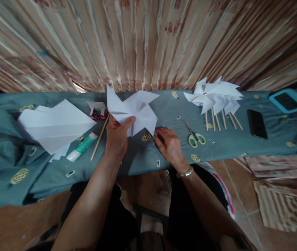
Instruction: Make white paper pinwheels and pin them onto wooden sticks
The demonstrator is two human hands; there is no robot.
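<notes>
A white paper pinwheel (140,109) with folded, pointed blades is held up over the cloth-covered table. My left hand (118,134) grips it near its centre, thumb on top and the other fingers hidden beneath. Beside its lower right blade tip is my right hand (169,144), fingers bent and a gap between thumb and forefinger; whether it touches the tip I cannot tell. A thin wooden stick (100,139) lies left of my left wrist. Close by sits a small red and white box (97,111) with its flap up and small dark pieces inside.
White paper sheets (56,123) and a green and white tube (82,146) lie left. Green-handled scissors (194,135) rest right of my right hand. Further right are several finished pinwheels on sticks (216,96), a dark phone (257,123) and a blue-framed device (288,100). A curtain (143,45) hangs behind.
</notes>
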